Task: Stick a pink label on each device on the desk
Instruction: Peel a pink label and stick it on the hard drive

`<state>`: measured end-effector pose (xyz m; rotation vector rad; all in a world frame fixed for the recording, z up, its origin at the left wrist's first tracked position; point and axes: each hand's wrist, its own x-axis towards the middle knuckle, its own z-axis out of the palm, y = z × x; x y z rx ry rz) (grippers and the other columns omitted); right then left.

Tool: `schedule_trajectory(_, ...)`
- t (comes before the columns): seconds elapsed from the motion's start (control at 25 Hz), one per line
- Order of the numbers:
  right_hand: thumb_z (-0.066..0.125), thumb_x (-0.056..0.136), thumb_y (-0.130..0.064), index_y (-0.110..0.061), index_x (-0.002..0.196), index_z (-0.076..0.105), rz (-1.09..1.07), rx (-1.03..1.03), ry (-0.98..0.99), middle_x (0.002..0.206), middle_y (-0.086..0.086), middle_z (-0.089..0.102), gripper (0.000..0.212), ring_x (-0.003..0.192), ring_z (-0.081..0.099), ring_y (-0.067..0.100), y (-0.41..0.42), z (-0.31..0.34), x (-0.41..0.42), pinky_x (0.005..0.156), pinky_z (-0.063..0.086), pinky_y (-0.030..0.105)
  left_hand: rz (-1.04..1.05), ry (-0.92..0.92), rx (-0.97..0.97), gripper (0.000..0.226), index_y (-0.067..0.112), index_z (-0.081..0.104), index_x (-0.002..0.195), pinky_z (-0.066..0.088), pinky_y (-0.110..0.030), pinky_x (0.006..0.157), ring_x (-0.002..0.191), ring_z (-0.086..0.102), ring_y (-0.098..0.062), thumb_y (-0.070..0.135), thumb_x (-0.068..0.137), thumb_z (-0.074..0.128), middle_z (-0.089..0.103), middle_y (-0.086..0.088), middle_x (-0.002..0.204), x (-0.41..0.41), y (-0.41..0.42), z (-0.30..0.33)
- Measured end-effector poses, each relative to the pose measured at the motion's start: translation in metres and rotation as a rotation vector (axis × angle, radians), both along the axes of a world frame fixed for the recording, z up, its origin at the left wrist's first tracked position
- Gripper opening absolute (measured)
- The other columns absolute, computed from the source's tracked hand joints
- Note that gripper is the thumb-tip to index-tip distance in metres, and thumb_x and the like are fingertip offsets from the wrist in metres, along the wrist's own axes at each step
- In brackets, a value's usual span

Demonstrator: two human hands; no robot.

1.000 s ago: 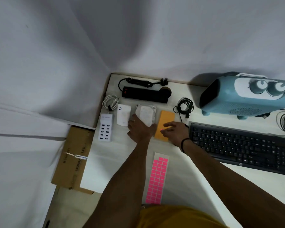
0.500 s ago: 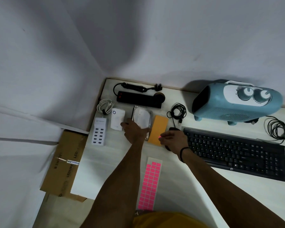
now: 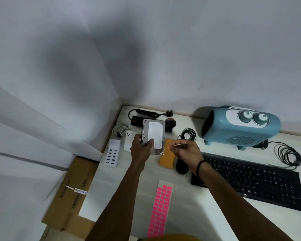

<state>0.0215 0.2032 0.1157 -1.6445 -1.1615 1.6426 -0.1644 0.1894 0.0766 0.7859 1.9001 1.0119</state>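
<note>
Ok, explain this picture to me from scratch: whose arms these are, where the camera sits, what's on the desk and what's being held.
There is no machine here. A person wears a wide-angle camera on the head, looking forward and down, so the two arms reaching in from the bottom are their own.

The left hand grips a hard drive and holds it up above the white desk. The right hand pinches one small pink label at its fingertips, close to the drive.

On the desk lie a sheet of pink labels, a black keyboard, a black mouse, an orange device, a white multi-port charger, a black power strip, coiled cables and a blue fan heater.
</note>
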Motion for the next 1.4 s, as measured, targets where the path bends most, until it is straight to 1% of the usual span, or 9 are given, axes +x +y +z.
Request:
schedule_trajectory(0.12,0.074,0.084,-0.005,-0.015,0.088,0.079,0.018,0.137,0.065,0.072,-0.006,0.071,0.012,0.058,0.055,0.003,-0.007,0.032,0.005,0.061,0.045,0.017,0.039,-0.120,0.101,0.024,0.032,0.054,0.091,0.048,-0.022,0.074,0.087,0.067,-0.005,0.019,0.091,0.074,0.069,0.009,0.099,0.011,-0.010,0.042)
schedule_trajectory(0.2,0.075,0.084,-0.008,-0.018,0.092,0.079,0.029,0.245,0.064,0.070,-0.013,0.071,0.013,0.061,0.059,-0.003,-0.014,0.053,0.008,0.066,0.046,0.016,0.025,-0.177,0.167,0.027,0.032,0.051,0.099,0.046,-0.013,0.071,0.083,0.063,0.007,0.017,0.093,0.073,0.061,0.022,0.098,0.019,-0.015,0.066)
schedule_trajectory(0.4,0.083,0.076,-0.023,-0.022,0.102,0.051,0.039,0.395,-0.176,0.070,0.001,0.075,0.041,0.071,0.069,0.002,-0.031,0.086,0.017,0.063,0.044,0.005,-0.029,-0.202,0.313,0.031,0.032,0.054,0.102,0.047,0.000,0.063,0.075,0.060,0.025,0.008,0.092,0.071,0.062,0.023,0.097,0.038,-0.024,0.099)
schedule_trajectory(0.52,0.082,0.076,-0.021,-0.022,0.097,0.043,0.082,0.476,-0.321,0.069,-0.004,0.075,0.045,0.066,0.068,0.006,-0.038,0.097,0.019,0.057,0.044,0.008,-0.018,-0.209,0.356,0.029,0.025,0.059,0.109,0.058,-0.019,0.079,0.083,0.069,0.011,0.009,0.090,0.074,0.072,0.011,0.106,0.045,-0.030,0.109)
schedule_trajectory(0.64,0.081,0.075,-0.022,-0.024,0.092,0.040,0.131,0.531,-0.439,0.072,-0.005,0.075,0.044,0.074,0.070,0.014,-0.041,0.100,0.018,0.069,0.052,0.028,-0.016,-0.195,0.369,0.026,0.029,0.062,0.102,0.060,-0.033,0.086,0.086,0.072,0.001,0.010,0.089,0.075,0.074,0.016,0.098,0.053,-0.038,0.113)
schedule_trajectory(0.96,0.087,0.065,-0.032,-0.017,0.095,0.047,0.161,0.562,-0.570,0.077,0.001,0.073,0.052,0.078,0.071,0.020,-0.042,0.114,0.017,0.073,0.058,0.038,-0.026,-0.173,0.414,0.031,0.013,0.061,0.115,0.059,-0.031,0.082,0.097,0.073,-0.021,0.013,0.088,0.076,0.074,-0.003,0.105,0.062,-0.051,0.119)
schedule_trajectory(1.16,0.086,0.049,-0.064,-0.021,0.107,0.051,0.096,0.517,-0.683,0.085,-0.002,0.067,0.080,0.079,0.066,0.018,-0.036,0.132,0.029,0.072,0.056,0.032,-0.051,-0.236,0.420,0.028,0.022,0.060,0.112,0.058,-0.020,0.074,0.085,0.073,0.001,0.007,0.091,0.072,0.073,0.013,0.095,0.054,-0.049,0.129)
schedule_trajectory(1.32,0.084,0.071,-0.043,-0.024,0.070,0.067,0.221,0.496,-0.399,0.063,-0.007,0.068,0.026,0.057,0.062,0.008,-0.035,0.127,0.029,0.059,0.056,0.029,-0.080,-0.329,0.415,0.038,0.012,0.057,0.126,0.061,-0.030,0.080,0.095,0.074,-0.013,0.008,0.091,0.071,0.075,-0.001,0.111,0.046,-0.046,0.128)
schedule_trajectory(1.4,0.082,0.078,-0.030,-0.025,0.075,0.072,0.215,0.462,-0.264,0.067,-0.007,0.073,0.012,0.063,0.071,0.011,-0.036,0.125,0.025,0.059,0.058,0.024,-0.095,-0.276,0.419,0.045,0.013,0.058,0.124,0.062,-0.032,0.080,0.096,0.074,-0.017,0.005,0.084,0.078,0.074,-0.005,0.111,0.045,-0.046,0.125)
